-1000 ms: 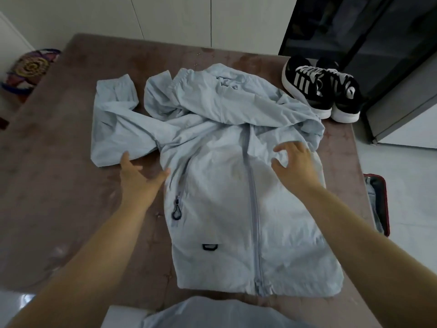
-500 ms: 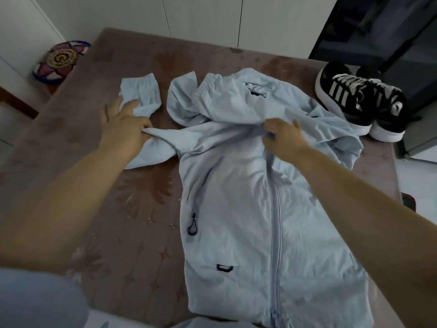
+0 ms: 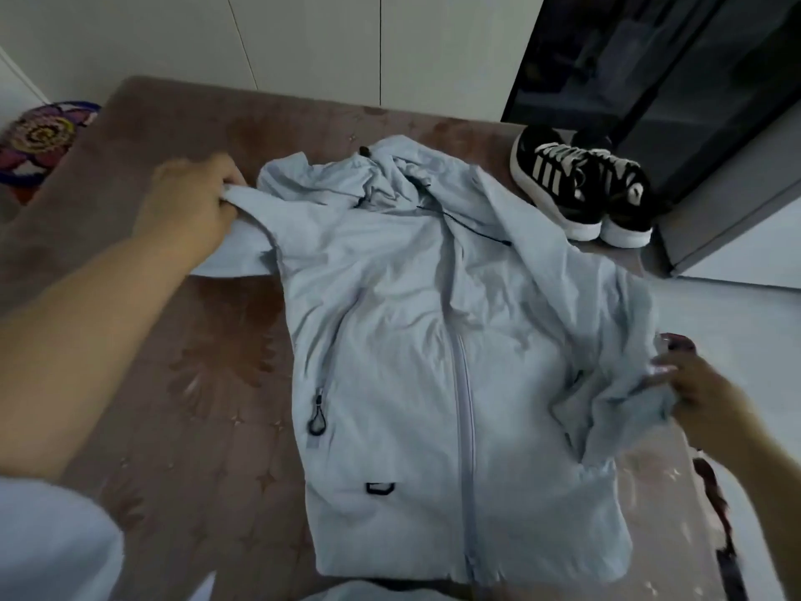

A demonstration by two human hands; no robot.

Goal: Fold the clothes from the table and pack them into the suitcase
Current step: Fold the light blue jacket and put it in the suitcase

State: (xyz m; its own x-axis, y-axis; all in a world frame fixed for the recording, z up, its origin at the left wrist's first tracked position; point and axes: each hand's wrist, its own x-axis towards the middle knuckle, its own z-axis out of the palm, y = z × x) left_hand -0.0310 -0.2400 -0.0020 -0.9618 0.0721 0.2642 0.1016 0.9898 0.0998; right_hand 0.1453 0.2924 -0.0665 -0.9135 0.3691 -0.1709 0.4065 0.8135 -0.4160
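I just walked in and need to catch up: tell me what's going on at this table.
A person has a pale blue zip jacket lying front-up on the brown table. The left hand grips one sleeve out to the side; the right hand holds bunched fabric at the other edge. No fold is made yet. Black sneakers stand at the table's far corner.
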